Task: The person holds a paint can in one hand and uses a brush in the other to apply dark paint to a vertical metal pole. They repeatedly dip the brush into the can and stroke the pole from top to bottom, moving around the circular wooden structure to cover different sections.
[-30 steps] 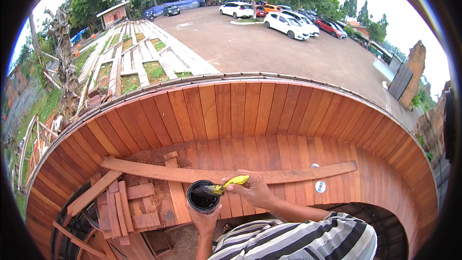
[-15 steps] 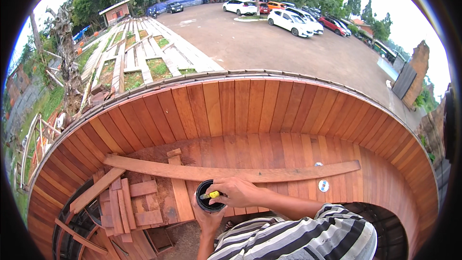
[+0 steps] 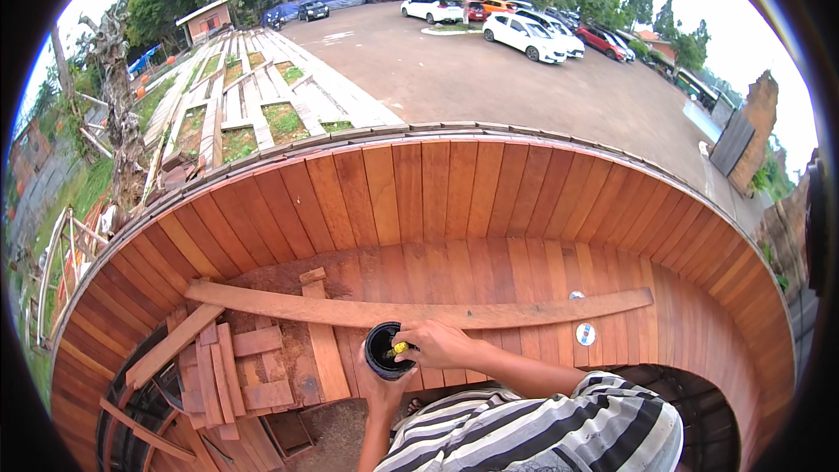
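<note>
My left hand [image 3: 384,391] is wrapped round a black round tub [image 3: 372,353], holding it with its mouth facing up. My right hand [image 3: 440,346] grips a small tool with a yellow handle [image 3: 400,349] over the tub's mouth. The tool's lower end is down inside the dark tub, so I cannot make out its kind. Just beyond both hands lies a long, slightly curved wooden board [image 3: 419,314].
Reddish planks [image 3: 489,271] form the surface, with a curved plank wall [image 3: 437,192] beyond. Short wooden offcuts [image 3: 218,376] are piled at the left, over an open dark frame. A round white sticker [image 3: 585,333] lies at the right. Parked cars [image 3: 533,38] stand far off.
The yellow handle has dipped lower into the tub, and less of it shows. Both hands and the tub have shifted slightly to the right in the picture.
</note>
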Action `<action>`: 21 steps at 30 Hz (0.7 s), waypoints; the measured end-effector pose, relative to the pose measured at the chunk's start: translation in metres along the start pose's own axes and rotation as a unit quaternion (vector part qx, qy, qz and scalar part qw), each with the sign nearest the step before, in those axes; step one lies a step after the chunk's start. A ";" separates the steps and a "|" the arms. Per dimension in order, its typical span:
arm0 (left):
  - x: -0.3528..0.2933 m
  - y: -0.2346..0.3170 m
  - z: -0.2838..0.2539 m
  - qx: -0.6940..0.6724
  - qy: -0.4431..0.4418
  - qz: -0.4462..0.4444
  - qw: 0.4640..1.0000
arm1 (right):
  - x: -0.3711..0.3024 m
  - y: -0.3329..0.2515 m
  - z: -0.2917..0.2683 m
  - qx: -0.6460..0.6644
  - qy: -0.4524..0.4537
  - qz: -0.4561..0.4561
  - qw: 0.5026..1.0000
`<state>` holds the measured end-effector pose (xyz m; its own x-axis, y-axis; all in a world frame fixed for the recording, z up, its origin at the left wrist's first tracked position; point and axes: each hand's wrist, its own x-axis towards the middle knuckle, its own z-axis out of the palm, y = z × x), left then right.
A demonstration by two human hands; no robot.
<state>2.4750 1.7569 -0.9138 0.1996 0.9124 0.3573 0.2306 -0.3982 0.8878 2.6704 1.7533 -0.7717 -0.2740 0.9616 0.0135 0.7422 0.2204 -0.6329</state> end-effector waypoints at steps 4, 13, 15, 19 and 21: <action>0.002 -0.027 0.005 -0.027 -0.030 -0.012 0.999 | 0.001 0.010 0.008 -0.002 0.004 0.016 1.000; 0.011 -0.024 0.012 -0.020 -0.056 0.000 0.998 | 0.000 0.030 0.020 0.018 0.042 -0.010 0.999; 0.005 -0.028 0.006 -0.009 -0.047 0.007 0.999 | 0.001 0.015 0.015 0.005 0.027 -0.011 1.000; 0.002 -0.042 0.002 0.008 -0.015 0.022 1.000 | 0.003 0.001 0.011 -0.031 0.026 -0.051 0.998; 0.005 -0.035 0.003 -0.011 -0.007 0.015 1.000 | -0.009 -0.006 0.005 -0.041 0.058 -0.080 0.994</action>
<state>2.4708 1.7755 -0.9441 0.2200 0.8983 0.3803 0.2030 -0.4235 0.8828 2.6657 1.7425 -0.7716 -0.3236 0.9247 0.2003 0.7442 0.3795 -0.5497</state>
